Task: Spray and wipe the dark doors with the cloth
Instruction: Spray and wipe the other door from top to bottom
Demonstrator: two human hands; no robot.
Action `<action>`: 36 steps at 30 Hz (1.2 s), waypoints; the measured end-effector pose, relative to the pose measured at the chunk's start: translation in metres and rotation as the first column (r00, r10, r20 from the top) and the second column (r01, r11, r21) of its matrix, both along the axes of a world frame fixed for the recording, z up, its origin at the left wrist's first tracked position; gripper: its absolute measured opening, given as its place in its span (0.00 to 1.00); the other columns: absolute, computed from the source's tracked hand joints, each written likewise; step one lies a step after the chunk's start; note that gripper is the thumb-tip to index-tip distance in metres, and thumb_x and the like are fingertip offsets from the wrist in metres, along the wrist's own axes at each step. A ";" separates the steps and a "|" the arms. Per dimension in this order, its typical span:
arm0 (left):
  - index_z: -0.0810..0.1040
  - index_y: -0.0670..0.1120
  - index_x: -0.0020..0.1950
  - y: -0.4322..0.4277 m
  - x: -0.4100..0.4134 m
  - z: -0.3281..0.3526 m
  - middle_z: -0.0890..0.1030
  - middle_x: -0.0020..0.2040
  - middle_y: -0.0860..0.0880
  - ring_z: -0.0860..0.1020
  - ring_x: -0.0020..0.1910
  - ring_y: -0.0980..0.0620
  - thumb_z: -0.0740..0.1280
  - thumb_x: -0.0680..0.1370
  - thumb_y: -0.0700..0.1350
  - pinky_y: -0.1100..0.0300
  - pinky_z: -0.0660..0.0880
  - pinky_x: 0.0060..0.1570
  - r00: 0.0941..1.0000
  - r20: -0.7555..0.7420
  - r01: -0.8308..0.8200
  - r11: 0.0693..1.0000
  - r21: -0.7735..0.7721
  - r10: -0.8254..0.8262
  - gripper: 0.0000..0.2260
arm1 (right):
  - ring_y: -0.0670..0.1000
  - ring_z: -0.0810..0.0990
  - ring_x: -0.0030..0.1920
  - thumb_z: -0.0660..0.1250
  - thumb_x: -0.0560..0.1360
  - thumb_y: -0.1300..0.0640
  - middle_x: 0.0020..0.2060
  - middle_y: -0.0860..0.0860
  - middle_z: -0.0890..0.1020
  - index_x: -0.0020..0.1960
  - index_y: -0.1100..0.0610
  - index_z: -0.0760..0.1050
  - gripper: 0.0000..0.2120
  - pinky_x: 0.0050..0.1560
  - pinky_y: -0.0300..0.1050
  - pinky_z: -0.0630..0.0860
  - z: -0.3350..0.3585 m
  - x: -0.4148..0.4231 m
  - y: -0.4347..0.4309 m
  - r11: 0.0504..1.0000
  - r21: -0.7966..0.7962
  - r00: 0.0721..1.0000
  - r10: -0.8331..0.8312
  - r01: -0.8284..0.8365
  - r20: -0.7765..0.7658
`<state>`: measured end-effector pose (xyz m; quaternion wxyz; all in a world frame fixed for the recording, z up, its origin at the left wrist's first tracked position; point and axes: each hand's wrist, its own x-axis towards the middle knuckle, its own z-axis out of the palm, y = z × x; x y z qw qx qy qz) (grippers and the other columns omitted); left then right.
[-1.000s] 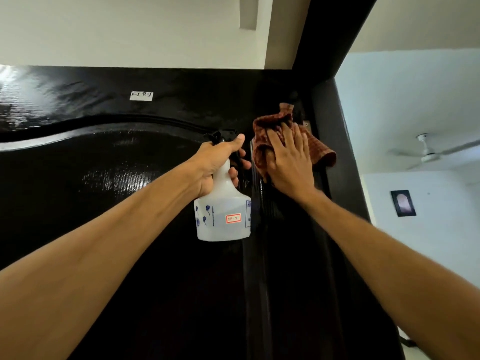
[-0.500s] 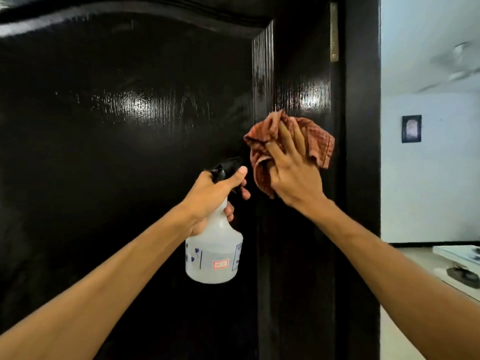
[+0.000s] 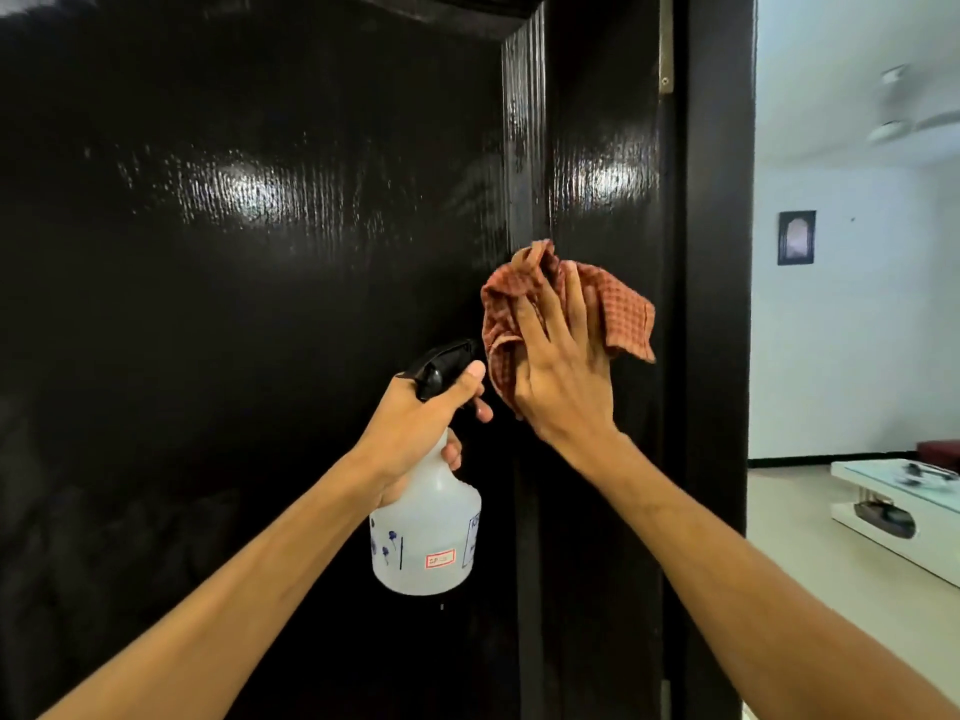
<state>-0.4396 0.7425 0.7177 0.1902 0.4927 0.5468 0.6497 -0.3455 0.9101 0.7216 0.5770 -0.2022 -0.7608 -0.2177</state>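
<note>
A glossy dark door [image 3: 234, 304] fills the left and middle of the view, with wet streaks shining on its upper panel. My right hand [image 3: 558, 376] presses a reddish checked cloth [image 3: 621, 314] flat against the door's right stile, fingers spread over it. My left hand [image 3: 421, 428] grips the neck of a white spray bottle [image 3: 426, 537] with a black trigger head, held upright just left of the cloth and close to the door.
The dark door frame [image 3: 719, 304] runs down the right side, with a metal hinge [image 3: 666, 39] near the top. Beyond it lie a bright room, a small framed picture [image 3: 796, 237] on the wall and a low white table [image 3: 904, 517].
My right hand has wiped the cloth downward along the door's right stile from near the top. The left hand and bottle have come down with it, and my view has tilted lower.
</note>
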 end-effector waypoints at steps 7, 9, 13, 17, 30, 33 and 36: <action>0.80 0.40 0.51 -0.002 -0.006 0.044 0.84 0.44 0.40 0.67 0.23 0.50 0.68 0.82 0.53 0.58 0.71 0.26 0.998 -0.058 0.038 0.999 0.034 -0.036 0.16 | 0.59 0.45 0.83 0.44 0.84 0.41 0.83 0.55 0.53 0.83 0.56 0.52 0.32 0.79 0.66 0.52 -0.016 -0.005 -0.005 0.996 -0.052 0.997 0.068 -0.070 -0.024; 0.80 0.40 0.50 -0.002 -0.008 0.065 0.83 0.43 0.40 0.67 0.23 0.50 0.68 0.82 0.53 0.57 0.71 0.26 0.996 -0.088 0.039 0.997 0.063 -0.033 0.16 | 0.57 0.44 0.83 0.47 0.85 0.45 0.83 0.53 0.53 0.83 0.54 0.53 0.29 0.81 0.61 0.45 0.050 -0.013 -0.008 0.996 -0.058 0.994 0.064 -0.069 -0.085; 0.79 0.41 0.48 0.005 -0.009 0.101 0.81 0.41 0.41 0.66 0.22 0.52 0.68 0.82 0.53 0.58 0.71 0.26 0.995 -0.099 0.017 0.994 0.104 -0.007 0.14 | 0.60 0.47 0.82 0.56 0.82 0.53 0.81 0.56 0.59 0.82 0.55 0.56 0.29 0.81 0.61 0.45 0.094 -0.024 0.000 0.999 -0.042 0.988 0.016 -0.023 -0.151; 0.78 0.41 0.46 0.007 -0.009 0.123 0.80 0.39 0.40 0.67 0.22 0.51 0.68 0.83 0.53 0.58 0.72 0.26 0.991 -0.132 0.005 0.995 0.096 0.008 0.15 | 0.57 0.45 0.83 0.46 0.83 0.45 0.82 0.53 0.56 0.82 0.53 0.56 0.29 0.80 0.62 0.54 0.061 -0.016 -0.001 0.995 -0.056 0.994 0.074 -0.078 -0.082; 0.79 0.42 0.46 0.008 0.019 0.257 0.82 0.42 0.41 0.72 0.20 0.56 0.68 0.83 0.53 0.61 0.73 0.27 0.946 -0.303 -0.051 0.978 0.200 0.112 0.15 | 0.60 0.46 0.82 0.52 0.83 0.49 0.81 0.55 0.57 0.82 0.54 0.55 0.28 0.81 0.56 0.41 0.162 -0.023 -0.002 0.992 0.092 0.983 0.101 -0.088 -0.153; 0.79 0.42 0.45 0.007 0.018 0.265 0.83 0.42 0.41 0.72 0.21 0.56 0.69 0.82 0.53 0.61 0.74 0.27 0.951 -0.296 -0.029 0.977 0.211 0.092 0.14 | 0.59 0.43 0.82 0.43 0.79 0.36 0.82 0.56 0.51 0.82 0.54 0.54 0.37 0.81 0.58 0.42 0.238 -0.016 0.000 0.998 0.025 0.991 0.067 -0.065 -0.112; 0.79 0.43 0.47 0.002 0.015 0.261 0.84 0.43 0.41 0.71 0.22 0.55 0.69 0.81 0.55 0.60 0.75 0.29 0.960 -0.274 0.004 0.982 0.190 0.049 0.15 | 0.61 0.47 0.82 0.43 0.79 0.36 0.80 0.59 0.59 0.81 0.57 0.57 0.38 0.81 0.58 0.43 0.236 -0.018 0.005 0.998 0.046 0.986 0.044 -0.037 -0.161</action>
